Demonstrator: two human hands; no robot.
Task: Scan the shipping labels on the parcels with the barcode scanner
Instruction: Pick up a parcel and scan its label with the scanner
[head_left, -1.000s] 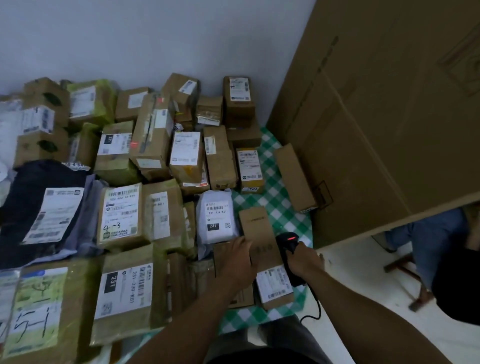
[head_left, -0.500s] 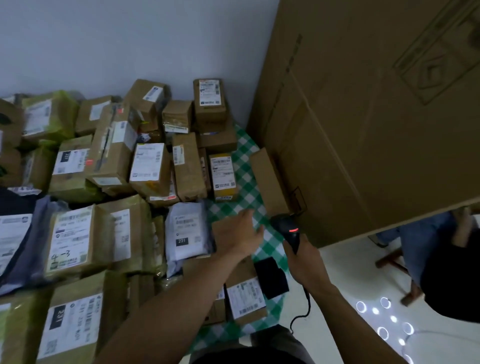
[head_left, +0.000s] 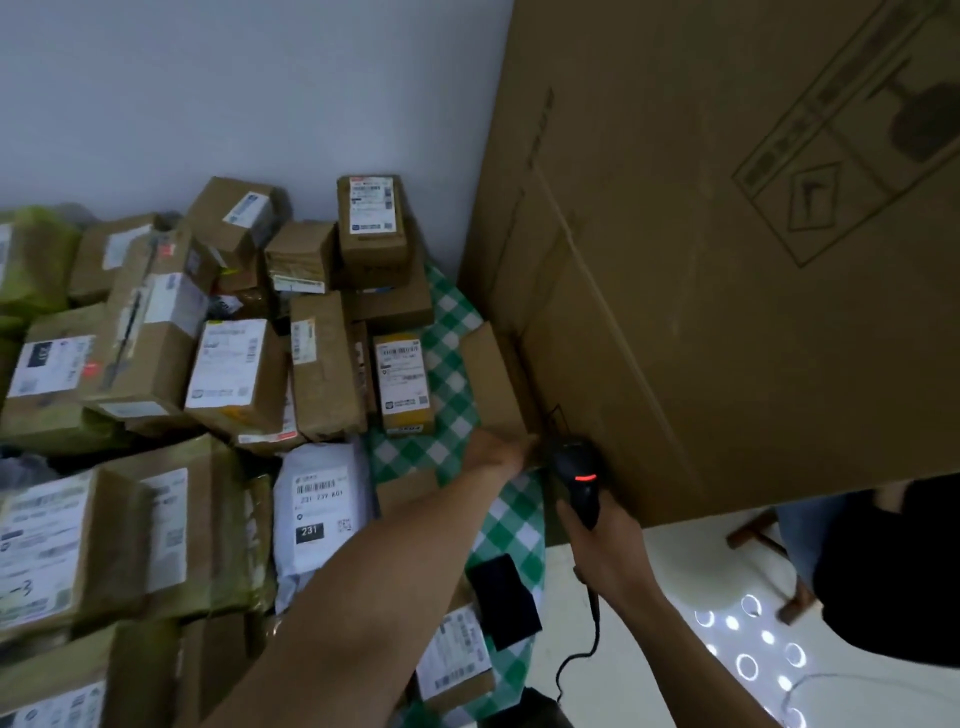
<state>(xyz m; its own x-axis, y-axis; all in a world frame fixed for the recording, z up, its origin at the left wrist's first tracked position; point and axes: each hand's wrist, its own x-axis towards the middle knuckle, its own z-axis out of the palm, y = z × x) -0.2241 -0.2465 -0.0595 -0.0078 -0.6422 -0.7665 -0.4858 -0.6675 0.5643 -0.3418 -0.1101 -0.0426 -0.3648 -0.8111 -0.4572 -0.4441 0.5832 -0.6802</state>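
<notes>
Left hand (head_left: 493, 453) is set on the box (head_left: 491, 379), grip unclear; scanner (head_left: 581, 480) is clutched in right hand (head_left: 608, 551).
Box is laid lengthwise away, just left of scanner.

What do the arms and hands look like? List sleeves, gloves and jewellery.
The left forearm and right forearm are bare to the frame's edge, and no sleeve shows. The left hand and right hand wear no gloves. No watch, bracelet or ring is visible, though the picture is dim and slightly blurred, so a thin ring could be missed.
</notes>
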